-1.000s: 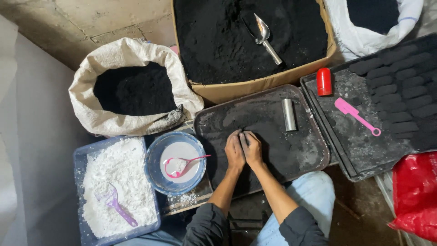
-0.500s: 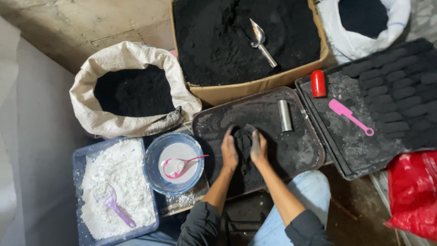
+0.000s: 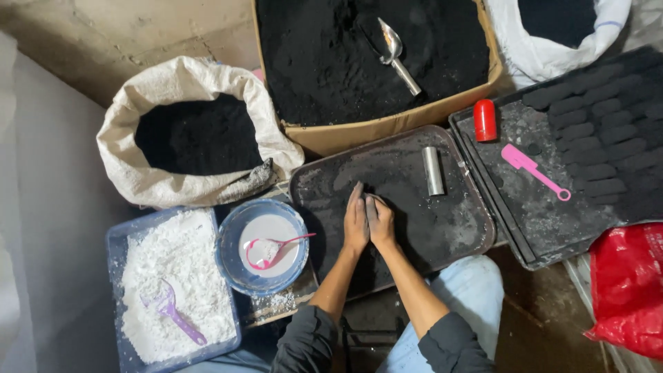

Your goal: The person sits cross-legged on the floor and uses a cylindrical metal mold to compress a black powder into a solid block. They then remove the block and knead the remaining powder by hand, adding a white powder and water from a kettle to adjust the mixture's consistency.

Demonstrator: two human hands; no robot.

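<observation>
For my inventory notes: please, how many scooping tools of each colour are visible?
Silver metal scoop in the cardboard box: 1
Pink plastic spoon in the blue bowl: 1
Pink plastic scraper on the right tray: 1
Purple plastic scoop in the white powder: 1
Total: 4

A white woven sack stands at the left with its mouth rolled down, filled with black powder. A brown cardboard box sits at the top centre, open and also full of black powder, its front wall just above the dark tray. A second white woven sack, with a thin blue stripe near its rim, stands at the top right corner behind the box, dark inside. A red plastic bag lies at the right edge, low down, crumpled and glossy. No labels, signs or screens show.
</observation>
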